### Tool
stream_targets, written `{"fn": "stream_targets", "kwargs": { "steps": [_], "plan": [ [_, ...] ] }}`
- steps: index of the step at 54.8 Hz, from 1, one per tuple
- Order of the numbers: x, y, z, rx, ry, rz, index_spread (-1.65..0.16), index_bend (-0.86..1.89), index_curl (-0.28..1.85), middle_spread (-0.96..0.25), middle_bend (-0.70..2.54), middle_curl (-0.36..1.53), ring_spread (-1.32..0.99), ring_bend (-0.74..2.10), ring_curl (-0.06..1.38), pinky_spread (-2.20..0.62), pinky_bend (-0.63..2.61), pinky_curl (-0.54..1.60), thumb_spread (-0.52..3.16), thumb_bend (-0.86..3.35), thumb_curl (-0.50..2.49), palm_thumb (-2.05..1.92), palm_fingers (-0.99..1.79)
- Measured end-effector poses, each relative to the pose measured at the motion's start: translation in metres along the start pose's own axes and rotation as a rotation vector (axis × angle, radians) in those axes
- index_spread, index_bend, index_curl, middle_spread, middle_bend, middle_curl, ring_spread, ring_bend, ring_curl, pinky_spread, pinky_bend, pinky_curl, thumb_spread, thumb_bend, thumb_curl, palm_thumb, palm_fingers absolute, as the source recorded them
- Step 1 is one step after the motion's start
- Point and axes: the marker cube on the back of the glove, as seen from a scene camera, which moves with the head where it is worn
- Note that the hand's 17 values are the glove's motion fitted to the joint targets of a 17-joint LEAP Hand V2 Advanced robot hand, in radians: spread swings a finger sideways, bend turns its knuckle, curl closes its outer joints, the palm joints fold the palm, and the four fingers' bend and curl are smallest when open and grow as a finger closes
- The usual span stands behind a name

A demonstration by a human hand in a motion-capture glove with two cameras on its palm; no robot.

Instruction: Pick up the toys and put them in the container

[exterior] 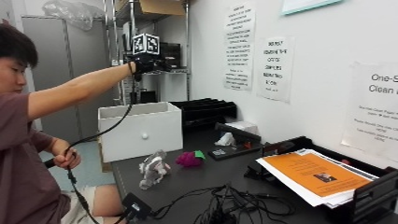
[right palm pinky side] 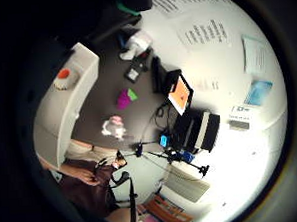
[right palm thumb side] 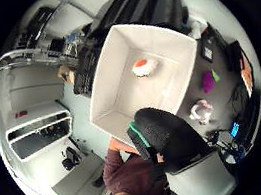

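My gloved right hand (exterior: 147,65) is raised high above the white container (exterior: 140,130), holding nothing, fingers relaxed. Inside the container (right palm thumb side: 117,79) lies an orange and white toy (right palm thumb side: 144,67), also visible in the little finger side view as the orange and white toy (right palm pinky side: 63,75) in the container (right palm pinky side: 73,105). On the dark table in front of the box stands a grey and white plush toy (exterior: 152,169), (right palm pinky side: 114,127), (right palm thumb side: 200,111). Beside it lies a purple toy with a green part (exterior: 189,158), (right palm pinky side: 124,99), (right palm thumb side: 208,81).
The bare left hand (exterior: 62,158) holds a cable low at the table's side. A bundle of cables (exterior: 230,205) lies at the table's front. A paper tray with an orange sheet (exterior: 311,175) stands at the right. Black stacked trays (exterior: 202,109) stand behind the container, against the wall.
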Motion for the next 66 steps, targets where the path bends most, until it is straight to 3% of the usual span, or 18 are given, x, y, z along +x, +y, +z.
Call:
{"fn": "stream_targets", "kwargs": {
  "steps": [10, 20, 27, 34, 47, 48, 56, 58, 59, 62, 63, 64, 66],
  "plan": [
    [0.076, 0.060, 0.048, -0.021, -0.003, 0.067, -0.25, 0.04, 0.21, 0.00, 0.10, 0.28, 0.03, 0.31, 0.32, 0.05, 0.91, 0.39, 1.18, -0.04, 0.41, -0.04, -0.34],
    [0.119, 0.101, 0.144, -0.045, -0.072, 0.112, -0.24, 0.05, 0.17, 0.01, 0.12, 0.25, 0.03, 0.29, 0.32, 0.05, 0.86, 0.37, 1.18, -0.04, 0.37, -0.04, -0.30],
    [0.126, 0.112, 0.239, -0.124, -0.126, 0.117, -0.22, 0.04, 0.15, 0.03, 0.14, 0.25, 0.03, 0.31, 0.33, 0.04, 0.81, 0.36, 1.17, -0.04, 0.35, -0.03, -0.28],
    [0.125, 0.120, 0.321, -0.094, -0.157, 0.120, -0.21, 0.03, 0.13, 0.05, 0.16, 0.26, 0.02, 0.32, 0.34, 0.03, 0.75, 0.34, 1.15, -0.04, 0.33, -0.04, -0.27],
    [0.113, 0.111, 0.402, -0.111, -0.246, 0.157, -0.18, 0.06, 0.11, 0.06, 0.19, 0.29, 0.01, 0.40, 0.36, 0.02, 0.71, 0.33, 1.12, -0.04, 0.31, -0.03, -0.20],
    [0.113, 0.110, 0.405, -0.101, -0.254, 0.160, -0.18, -0.01, 0.09, 0.05, 0.21, 0.30, -0.01, 0.47, 0.39, 0.02, 0.80, 0.36, 1.11, -0.04, 0.32, -0.03, -0.07],
    [0.112, 0.102, 0.412, -0.019, -0.179, 0.156, -0.15, -0.07, 0.02, 0.01, 0.44, 0.39, -0.13, 0.82, 0.47, -0.08, 0.98, 0.39, 1.08, -0.02, 0.32, 0.00, 0.19],
    [0.111, 0.102, 0.410, -0.016, -0.153, 0.147, -0.14, -0.02, 0.01, 0.01, 0.45, 0.39, -0.14, 0.84, 0.46, -0.08, 0.97, 0.38, 1.08, -0.03, 0.32, 0.00, 0.10],
    [0.111, 0.102, 0.408, -0.018, -0.146, 0.142, -0.14, -0.09, 0.00, -0.01, 0.52, 0.42, -0.18, 0.97, 0.52, -0.15, 1.09, 0.43, 1.09, -0.01, 0.33, 0.02, 0.27],
    [0.110, 0.102, 0.405, -0.025, -0.135, 0.130, -0.12, -0.12, -0.04, -0.04, 0.58, 0.43, -0.24, 1.13, 0.54, -0.22, 1.20, 0.43, 1.09, 0.00, 0.33, 0.06, 0.40],
    [0.109, 0.101, 0.404, -0.028, -0.135, 0.128, -0.12, -0.11, -0.04, -0.05, 0.61, 0.44, -0.26, 1.18, 0.55, -0.24, 1.22, 0.43, 1.10, 0.01, 0.34, 0.08, 0.42],
    [0.109, 0.100, 0.403, -0.033, -0.138, 0.126, -0.13, -0.06, -0.02, -0.04, 0.60, 0.44, -0.25, 1.09, 0.52, -0.22, 1.18, 0.42, 1.09, -0.03, 0.33, 0.04, 0.20],
    [0.106, 0.097, 0.400, -0.049, -0.152, 0.124, -0.11, -0.07, -0.03, -0.08, 0.67, 0.47, -0.29, 1.34, 0.62, -0.27, 1.27, 0.47, 1.11, 0.02, 0.34, 0.11, 0.48]
  ]
}}
